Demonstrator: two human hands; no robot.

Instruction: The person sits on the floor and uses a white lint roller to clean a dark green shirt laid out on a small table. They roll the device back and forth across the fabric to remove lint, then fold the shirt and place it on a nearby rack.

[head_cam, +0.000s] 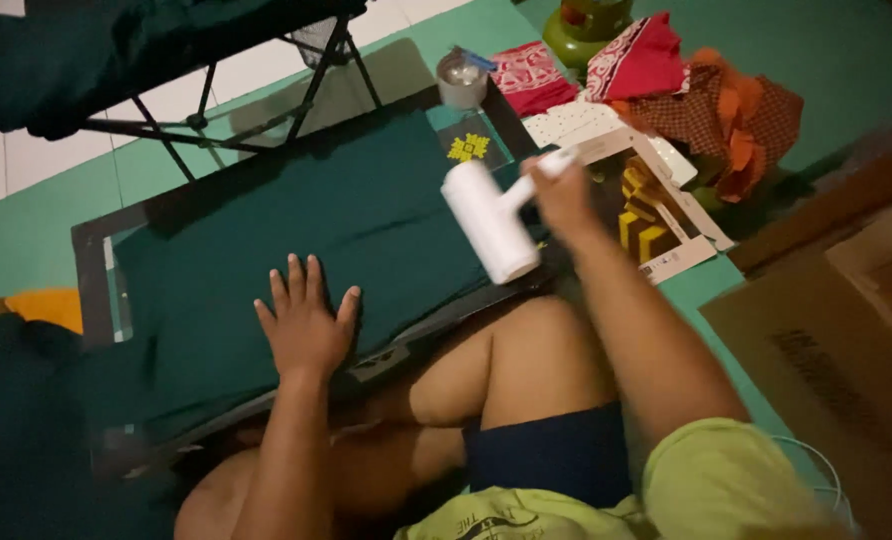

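Green floor mats and white tiles lie under a low dark table [91,262] where a person sits. On the table lies a dark green cloth [346,215], spread flat. It looks soft and floppy, so it could slide or bunch up. The left hand [304,325] is open, fingers spread, pressing flat on the cloth. The right hand [563,192] is closed around the handle of a white lint roller [490,222], held just above the cloth. The roller looks light and stiff; its handle is the spot to hold. Red cloths [634,62] and a cardboard box [836,330] sit nearby.
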